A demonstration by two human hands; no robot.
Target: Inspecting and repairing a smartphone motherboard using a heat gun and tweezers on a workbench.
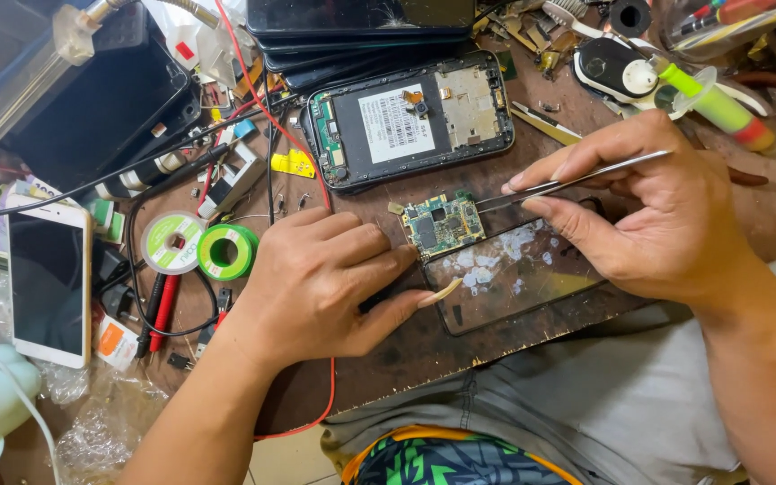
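Note:
A small green circuit board (443,223) lies on the worn brown workbench (424,346). My left hand (321,278) rests flat beside it, fingertips touching the board's left edge and a glass panel (514,274) with white smears. My right hand (639,211) pinches metal tweezers (577,181), whose tips touch the board's right side. Just behind the board sits an opened black phone (410,119) with its inner frame and a white label exposed.
A white smartphone (47,280) lies at the left. Two solder spools (199,247), red and black probes (159,314), a red wire (267,108), stacked dark phones (361,27) and small parts crowd the bench. A green-tipped tool (716,106) sits at the upper right.

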